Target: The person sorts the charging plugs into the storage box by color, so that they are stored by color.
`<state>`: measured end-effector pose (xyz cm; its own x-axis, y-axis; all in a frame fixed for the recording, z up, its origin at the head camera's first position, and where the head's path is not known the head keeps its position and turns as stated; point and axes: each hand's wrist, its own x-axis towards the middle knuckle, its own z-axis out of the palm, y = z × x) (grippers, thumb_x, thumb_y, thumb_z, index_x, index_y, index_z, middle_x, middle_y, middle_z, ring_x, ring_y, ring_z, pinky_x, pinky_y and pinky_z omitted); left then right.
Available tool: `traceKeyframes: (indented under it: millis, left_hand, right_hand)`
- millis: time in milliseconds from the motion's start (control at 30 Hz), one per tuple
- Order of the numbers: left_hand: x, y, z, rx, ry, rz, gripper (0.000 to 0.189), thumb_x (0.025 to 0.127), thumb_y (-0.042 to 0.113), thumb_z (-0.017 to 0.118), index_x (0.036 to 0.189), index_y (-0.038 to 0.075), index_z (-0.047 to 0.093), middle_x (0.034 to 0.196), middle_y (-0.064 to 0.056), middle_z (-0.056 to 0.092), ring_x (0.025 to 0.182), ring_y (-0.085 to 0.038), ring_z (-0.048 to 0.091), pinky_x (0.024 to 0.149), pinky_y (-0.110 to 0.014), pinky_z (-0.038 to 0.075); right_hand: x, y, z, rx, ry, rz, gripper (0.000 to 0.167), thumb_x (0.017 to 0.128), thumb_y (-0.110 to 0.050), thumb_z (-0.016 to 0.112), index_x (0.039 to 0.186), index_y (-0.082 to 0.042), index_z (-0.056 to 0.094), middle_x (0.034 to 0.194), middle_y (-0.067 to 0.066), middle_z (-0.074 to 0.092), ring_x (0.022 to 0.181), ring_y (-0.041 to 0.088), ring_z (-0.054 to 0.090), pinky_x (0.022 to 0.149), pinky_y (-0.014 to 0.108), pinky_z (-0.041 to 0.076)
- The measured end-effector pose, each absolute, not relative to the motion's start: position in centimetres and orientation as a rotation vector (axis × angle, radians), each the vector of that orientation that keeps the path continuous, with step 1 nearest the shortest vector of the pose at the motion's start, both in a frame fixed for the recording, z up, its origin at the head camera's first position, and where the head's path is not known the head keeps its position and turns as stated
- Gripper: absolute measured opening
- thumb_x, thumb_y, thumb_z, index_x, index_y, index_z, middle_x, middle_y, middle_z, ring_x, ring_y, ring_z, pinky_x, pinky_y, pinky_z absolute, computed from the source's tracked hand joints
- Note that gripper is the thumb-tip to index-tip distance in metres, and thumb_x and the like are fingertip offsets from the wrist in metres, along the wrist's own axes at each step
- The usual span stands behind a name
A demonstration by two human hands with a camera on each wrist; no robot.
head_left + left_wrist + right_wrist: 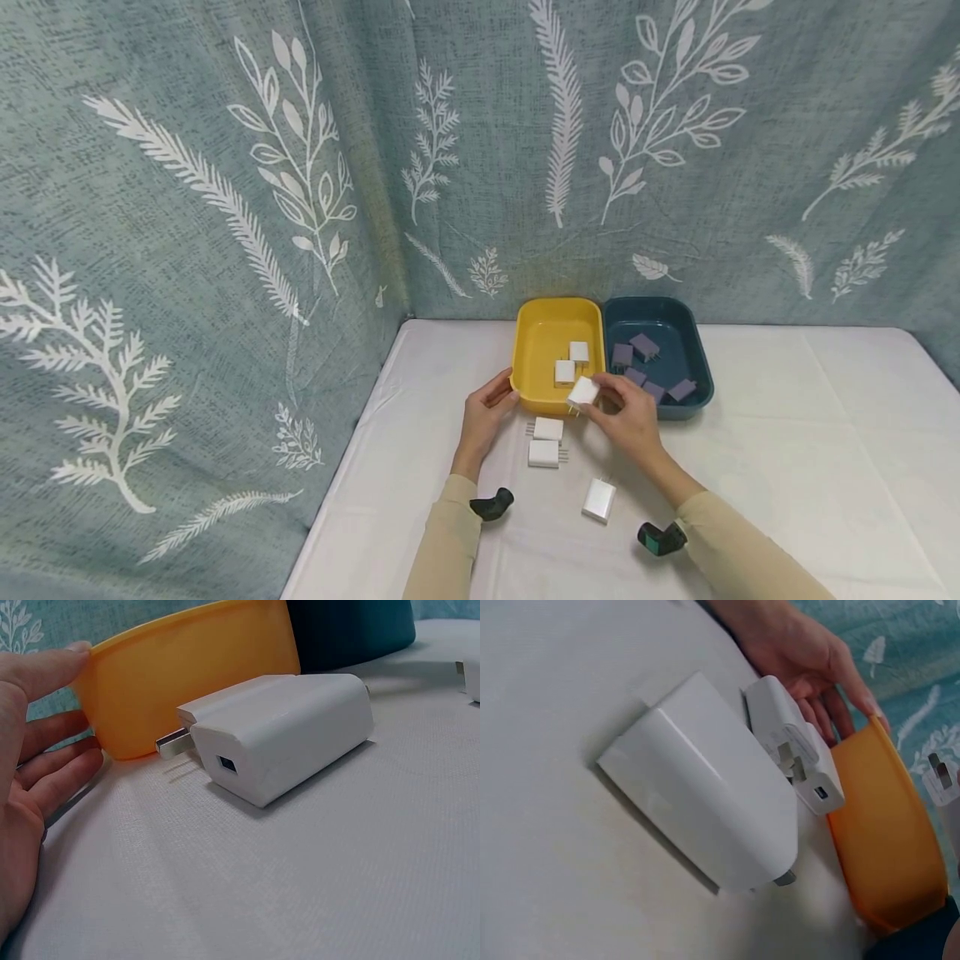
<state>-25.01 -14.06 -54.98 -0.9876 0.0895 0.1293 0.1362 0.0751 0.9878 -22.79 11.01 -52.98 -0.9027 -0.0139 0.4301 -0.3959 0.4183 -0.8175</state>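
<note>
A blue-green leaf-patterned curtain (480, 158) hangs beyond and to the left of both hands, and a white-covered table (795, 433) spreads beneath them. The yellow tray (547, 333) sits beyond and between the hands; the navy tray (678, 333) adjoins it, just past the right hand.

The left hand (483, 417), fingers loosely extended, touches the yellow tray's near left corner. The left wrist view shows what the head view leaves unclear: the thumb at the rim, the other fingers lower along the outer wall. The right hand (633, 412) pinches a white charger (583, 391) between thumb and fingers above the tray's near edge; the right wrist view catches only part of that charger at its border.

Two more white chargers (565, 372) lie in the yellow tray, visible only from the head. On the table, a pair of chargers (543, 452) lies between the hands, and a single charger (598, 501) nearer the body, left of the right forearm. Five purple plugs (682, 389) in the navy tray also appear only in the head view.

Smallest is a dark port (227, 763) on one charger's end, shown by the wrist views alone.
</note>
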Motion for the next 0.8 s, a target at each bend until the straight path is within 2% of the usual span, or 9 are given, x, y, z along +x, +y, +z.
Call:
traceKeyframes:
  millis: [533, 800]
  left_hand:
    - [-25.1, -14.0, -55.0, -0.219, -2.263, -2.095, 0.049, 0.092, 0.010, 0.067, 0.137, 0.000, 0.053, 0.134, -0.021, 0.060, 0.124, -0.032, 0.059, 0.097, -0.018, 0.051]
    - [-25.0, -14.0, -54.9, -0.211, -2.267, -2.110, 0.049, 0.092, 0.009, 0.066, 0.138, 0.001, 0.053, 0.135, -0.022, 0.058, 0.125, -0.032, 0.058, 0.097, -0.017, 0.051]
  right_hand:
    - [-24.3, 11.1, -52.4, 0.290, -2.270, 1.493, 0.043, 0.071, -0.004, 0.085, 0.110, 0.003, 0.067, 0.110, 0.018, 0.069, 0.102, 0.030, 0.069, 0.089, 0.028, 0.055]
    - [-24.8, 11.2, -52.1, 0.254, -2.302, 1.501, 0.044, 0.073, -0.004, 0.083, 0.113, 0.002, 0.066, 0.114, 0.019, 0.068, 0.105, 0.031, 0.068, 0.092, 0.035, 0.055]
